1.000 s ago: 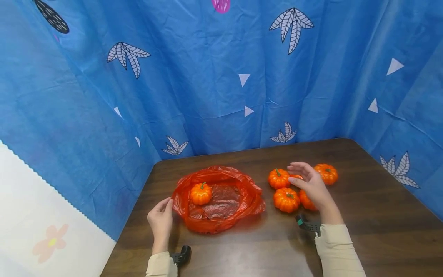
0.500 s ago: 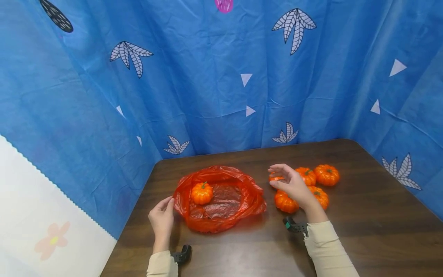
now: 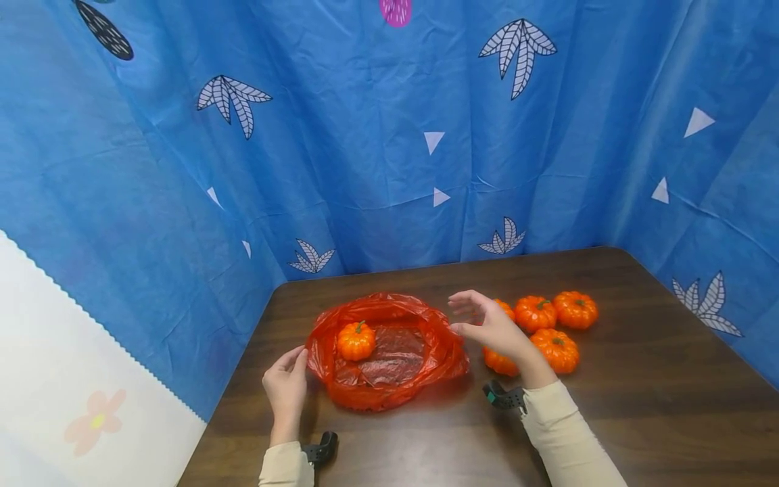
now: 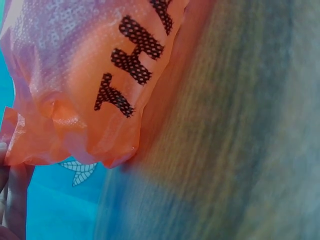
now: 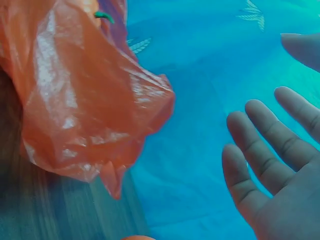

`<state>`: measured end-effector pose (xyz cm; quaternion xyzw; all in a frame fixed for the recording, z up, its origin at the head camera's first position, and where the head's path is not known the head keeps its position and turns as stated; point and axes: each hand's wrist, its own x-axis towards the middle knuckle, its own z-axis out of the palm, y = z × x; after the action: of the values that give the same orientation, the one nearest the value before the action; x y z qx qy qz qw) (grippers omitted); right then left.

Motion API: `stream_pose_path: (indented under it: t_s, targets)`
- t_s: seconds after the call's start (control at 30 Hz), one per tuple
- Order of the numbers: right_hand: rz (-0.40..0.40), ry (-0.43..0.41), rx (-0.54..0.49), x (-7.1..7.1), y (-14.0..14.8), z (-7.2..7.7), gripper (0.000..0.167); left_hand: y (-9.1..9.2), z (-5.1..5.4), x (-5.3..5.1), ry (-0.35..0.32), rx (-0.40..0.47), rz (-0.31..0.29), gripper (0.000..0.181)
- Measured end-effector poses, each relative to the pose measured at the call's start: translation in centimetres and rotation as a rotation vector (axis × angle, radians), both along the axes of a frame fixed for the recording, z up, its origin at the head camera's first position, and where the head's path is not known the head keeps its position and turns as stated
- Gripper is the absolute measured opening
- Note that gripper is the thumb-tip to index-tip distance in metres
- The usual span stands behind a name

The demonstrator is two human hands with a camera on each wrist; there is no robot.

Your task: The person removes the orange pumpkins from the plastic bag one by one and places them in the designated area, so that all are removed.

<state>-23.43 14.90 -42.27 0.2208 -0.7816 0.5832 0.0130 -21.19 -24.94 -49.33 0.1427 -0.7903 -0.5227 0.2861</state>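
Observation:
A red plastic bag [image 3: 449, 355] lies spread on the table with its mouth open upward. Inside it, toward the left, sits a small orange pumpkin [image 3: 356, 341] with a green stem. My left hand [image 3: 286, 387] pinches the bag's left rim between thumb and fingers; the left wrist view shows this hand [image 4: 16, 200] at the bag's edge. Beside the right rim hovers my right hand [image 3: 489, 330], fingers spread and holding nothing. The right wrist view has that hand [image 5: 285, 165] apart from the bag [image 5: 85, 110].
Several more orange pumpkins [image 3: 556, 350] stand grouped on the wooden table [image 3: 645, 385] right of the bag, two partly behind my right hand. A blue patterned curtain [image 3: 365, 135] hangs along the table's back and sides. A white cloth [image 3: 36, 352] is at the left.
My right hand has moved left, from over the group of pumpkins to the bag's right rim, uncovering some pumpkins. My left hand keeps its hold on the bag.

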Motion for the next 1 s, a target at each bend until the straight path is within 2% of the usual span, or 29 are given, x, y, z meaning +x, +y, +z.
stream_pose_path:
  t_s: [0.23,0.37,0.47,0.73,1.0]
  targets:
    - [0.055,-0.004,0.087,-1.0,-1.9,0.3,0.048,0.1,-0.2,-0.1,0.009,-0.004,-0.004,0.023]
    - [0.082,0.01,0.101,-1.4,-3.1,0.8,0.046,0.1,-0.2,-0.1,0.018,-0.012,-0.005,0.022]
    - [0.106,0.01,0.098,-1.7,-3.9,1.0,0.046,0.1,-0.1,-0.1,0.018,-0.015,-0.009,0.023]
    - [0.169,-0.058,0.054,-2.9,-6.1,1.0,0.047,0.3,0.0,0.0,0.009,-0.008,-0.011,0.025]
    - [0.249,-0.084,0.075,-3.7,-7.5,0.8,0.047,0.2,0.2,0.1,-0.005,-0.002,-0.023,0.027]
